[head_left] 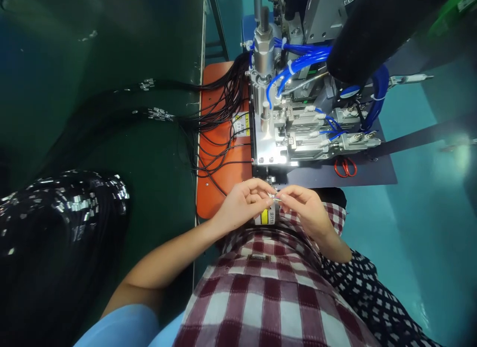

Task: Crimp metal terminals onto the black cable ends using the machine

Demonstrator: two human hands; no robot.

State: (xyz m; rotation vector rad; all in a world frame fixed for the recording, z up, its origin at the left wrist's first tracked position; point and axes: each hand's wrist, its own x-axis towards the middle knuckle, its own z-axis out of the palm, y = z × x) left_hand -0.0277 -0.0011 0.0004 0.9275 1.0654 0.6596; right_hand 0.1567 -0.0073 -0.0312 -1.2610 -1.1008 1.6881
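Note:
In front of my waist, my left hand (246, 204) and my right hand (306, 208) meet fingertip to fingertip. Both pinch a tiny pale, silvery piece (276, 198) between thumb and finger; it is too small for me to name its kind. Just beyond the hands stands a metal machine (269, 143) with cylinders and blue air hoses (309, 58). On its left lies an orange board (212, 193), crossed by many thin black cables (223, 113). Below my fingers, a yellow and white label (265, 216) shows partly.
On the dark green table (160, 153), black cables end in silvery tips (160, 114). A large coil of black cable (67, 203) lies at the left. Red-handled scissors (345, 167) rest on a grey plate (380, 175) right of the machine. A thick black tube (372, 34) hangs overhead.

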